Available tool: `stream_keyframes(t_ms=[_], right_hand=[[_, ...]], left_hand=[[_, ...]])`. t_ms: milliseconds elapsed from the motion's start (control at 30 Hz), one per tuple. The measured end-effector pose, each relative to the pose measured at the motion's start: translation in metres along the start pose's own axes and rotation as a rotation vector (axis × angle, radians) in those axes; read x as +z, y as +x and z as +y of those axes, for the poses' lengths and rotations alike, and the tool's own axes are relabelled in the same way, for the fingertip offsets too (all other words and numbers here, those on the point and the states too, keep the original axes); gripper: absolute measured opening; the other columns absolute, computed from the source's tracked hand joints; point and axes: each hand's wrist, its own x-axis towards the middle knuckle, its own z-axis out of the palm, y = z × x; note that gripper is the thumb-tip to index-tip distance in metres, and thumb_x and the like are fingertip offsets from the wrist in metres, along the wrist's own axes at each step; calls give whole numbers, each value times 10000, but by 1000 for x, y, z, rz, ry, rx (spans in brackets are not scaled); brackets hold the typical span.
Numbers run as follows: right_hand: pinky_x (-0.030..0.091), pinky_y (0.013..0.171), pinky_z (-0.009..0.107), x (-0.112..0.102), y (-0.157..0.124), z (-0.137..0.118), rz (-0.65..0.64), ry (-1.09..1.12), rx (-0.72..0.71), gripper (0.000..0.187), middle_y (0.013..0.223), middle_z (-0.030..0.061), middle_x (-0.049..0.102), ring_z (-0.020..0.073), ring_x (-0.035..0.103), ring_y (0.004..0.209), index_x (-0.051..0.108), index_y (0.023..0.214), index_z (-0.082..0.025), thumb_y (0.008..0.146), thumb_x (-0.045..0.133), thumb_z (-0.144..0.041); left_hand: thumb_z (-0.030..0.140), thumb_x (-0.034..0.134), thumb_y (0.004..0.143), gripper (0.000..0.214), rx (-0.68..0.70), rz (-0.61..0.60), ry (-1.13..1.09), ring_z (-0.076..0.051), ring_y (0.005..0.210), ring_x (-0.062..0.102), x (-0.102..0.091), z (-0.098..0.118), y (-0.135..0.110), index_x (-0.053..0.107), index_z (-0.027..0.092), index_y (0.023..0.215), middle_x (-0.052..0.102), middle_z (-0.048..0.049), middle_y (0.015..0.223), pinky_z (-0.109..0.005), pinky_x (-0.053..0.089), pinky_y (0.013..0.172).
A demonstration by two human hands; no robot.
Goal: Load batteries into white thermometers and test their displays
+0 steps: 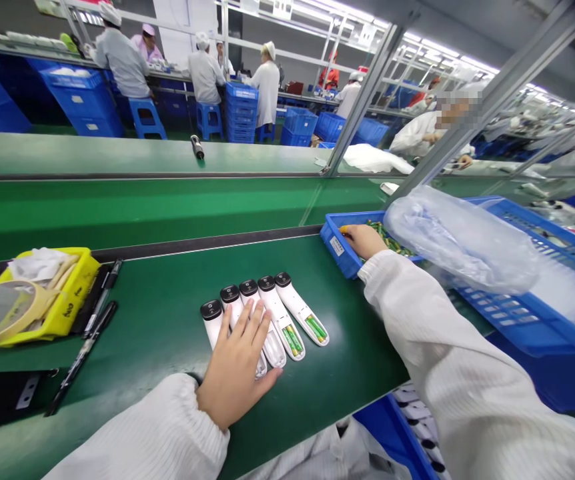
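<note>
Several white handheld devices with black ends (286, 320) lie side by side in a row on the green work surface. My left hand (240, 357) rests flat over the left ones, fingers spread, partly hiding them. The two devices on the right have green batteries (316, 327) in their open compartments; the third from the right shows a bare compartment. At the right, my right hand (365, 241) reaches into a small blue bin (348, 260) of loose green batteries (385, 233). Something yellow-orange shows at its fingertips, which are mostly hidden, so I cannot tell their grip.
A yellow tray (80, 283) with tape and cloth stands left, beside black pens (85, 353). Right of the bin are a clear plastic bag (460, 240) and a blue crate (527, 327). A metal post (367, 93) rises behind. Co-workers sit and stand farther back.
</note>
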Motion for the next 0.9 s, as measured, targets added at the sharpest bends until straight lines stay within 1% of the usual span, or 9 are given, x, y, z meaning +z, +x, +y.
stream_keyframes(t_ms=[100,233,400,467,567,700,833,900], right_hand=[[437,827,272,1,6,-3,-10,30,-55,265,1014,134,695,238,638,932,696,1007,-113,853,484,-154],[453,793,241,5,13,2,-38,79,-94,283,983,121,699,210,648,888,681,1037,-86,829,491,-110],[458,798,287,10,18,11,-37,113,-90,275,991,169,674,234,641,852,674,1012,-36,801,508,-98],[464,799,279,12,17,13,-52,147,-98,299,989,152,681,220,646,838,659,1050,-47,802,497,-90],[480,798,255,15,16,15,-78,212,-124,338,1028,107,688,192,653,844,628,1115,-95,810,483,-96],[485,840,288,17,16,18,-66,268,-122,324,1084,95,677,209,648,911,620,1104,-130,807,490,-121],[468,850,334,19,16,18,-20,292,-52,249,959,119,701,255,645,895,646,988,-124,766,534,-123],[470,820,324,18,15,16,0,324,-19,215,868,105,704,245,647,834,649,925,-135,733,556,-109]], left_hand=[[478,450,863,696,-2,-5,-6,-350,1382,271,0,0,0,324,90,1427,317,-140,1498,-601,238,1105],[485,452,861,697,-15,-6,-33,-345,1385,264,-1,1,-1,326,98,1427,323,-134,1497,-593,228,1114],[487,443,864,687,-23,-11,-50,-335,1392,252,-2,0,-1,332,107,1426,314,-126,1503,-584,215,1123],[487,442,864,689,-25,-13,-47,-337,1392,251,-1,0,-1,331,104,1427,311,-130,1503,-585,213,1122],[512,416,871,690,-37,-14,-57,-324,1396,245,-1,0,-1,330,118,1431,301,-117,1509,-574,199,1129],[523,395,877,689,-49,-24,-59,-309,1404,229,1,1,-1,315,132,1439,285,-96,1518,-569,180,1137],[544,376,879,692,-56,-26,-65,-300,1406,227,1,1,-1,318,143,1440,286,-84,1518,-562,181,1139],[538,382,878,690,-55,-23,-63,-302,1404,233,1,1,-1,320,141,1439,292,-87,1515,-565,189,1137]])
